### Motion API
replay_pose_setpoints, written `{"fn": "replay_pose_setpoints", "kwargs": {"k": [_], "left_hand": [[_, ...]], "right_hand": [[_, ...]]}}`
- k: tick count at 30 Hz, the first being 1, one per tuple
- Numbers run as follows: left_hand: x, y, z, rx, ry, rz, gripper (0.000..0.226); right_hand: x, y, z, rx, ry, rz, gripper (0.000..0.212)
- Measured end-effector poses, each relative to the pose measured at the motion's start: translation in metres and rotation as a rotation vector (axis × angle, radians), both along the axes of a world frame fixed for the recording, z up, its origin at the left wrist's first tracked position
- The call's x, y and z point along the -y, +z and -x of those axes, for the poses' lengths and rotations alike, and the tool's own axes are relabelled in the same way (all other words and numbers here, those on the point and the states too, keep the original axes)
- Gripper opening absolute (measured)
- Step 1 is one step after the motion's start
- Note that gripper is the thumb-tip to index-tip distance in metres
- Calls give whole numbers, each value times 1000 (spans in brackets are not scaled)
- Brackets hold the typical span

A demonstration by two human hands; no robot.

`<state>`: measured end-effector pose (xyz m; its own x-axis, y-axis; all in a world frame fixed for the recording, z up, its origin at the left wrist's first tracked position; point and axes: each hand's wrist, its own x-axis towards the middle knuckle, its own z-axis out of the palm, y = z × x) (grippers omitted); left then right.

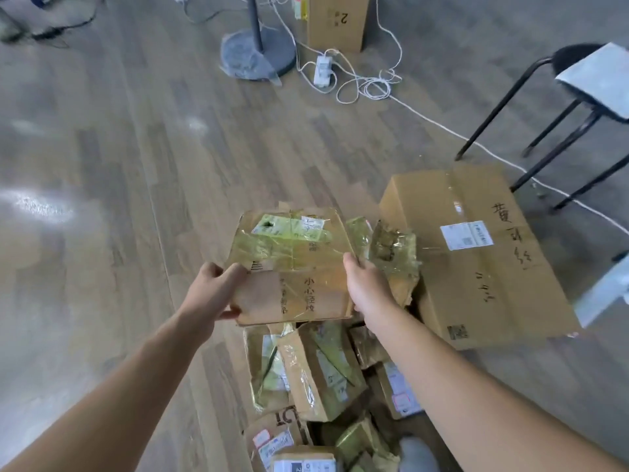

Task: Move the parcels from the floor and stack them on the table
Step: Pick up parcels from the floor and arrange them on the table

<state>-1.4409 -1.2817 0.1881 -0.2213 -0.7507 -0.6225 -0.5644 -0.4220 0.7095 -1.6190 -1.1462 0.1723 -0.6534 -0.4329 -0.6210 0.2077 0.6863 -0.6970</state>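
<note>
Parcel (292, 267) spans between left hand (218, 287) and right hand (366, 284).

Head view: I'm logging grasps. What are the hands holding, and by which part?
A flat taped cardboard parcel: the left hand grips its left edge, the right hand its right edge.

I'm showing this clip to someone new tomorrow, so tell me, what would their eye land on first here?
First, the flat taped parcel at centre, gripped at its sides by the left hand and the right hand. Then the heap of small parcels on the floor beneath it, and the big cardboard box lying to its right. Farther back, white cables tangle around a power strip.
</note>
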Motion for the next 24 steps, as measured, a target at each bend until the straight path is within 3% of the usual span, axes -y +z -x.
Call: {"fn": "replay_pose_setpoints", "kwargs": {"k": [7, 10, 13, 15, 24], "left_hand": [[-127, 237, 53, -205, -62, -201, 45], [-182, 311, 88, -310, -137, -234, 52], [-235, 369, 128, -363, -239, -240, 48], [-271, 406, 160, -393, -325, -218, 45], [-477, 549, 314, -509, -574, 196, 26]], "right_hand": [[-112, 266, 53, -68, -194, 146, 50], [-170, 357, 79, -208, -287, 178, 59], [-238, 432, 109, -361, -379, 237, 39], [-292, 472, 133, -429, -438, 282, 22], [-571, 604, 241, -678, -773, 399, 8]]}}
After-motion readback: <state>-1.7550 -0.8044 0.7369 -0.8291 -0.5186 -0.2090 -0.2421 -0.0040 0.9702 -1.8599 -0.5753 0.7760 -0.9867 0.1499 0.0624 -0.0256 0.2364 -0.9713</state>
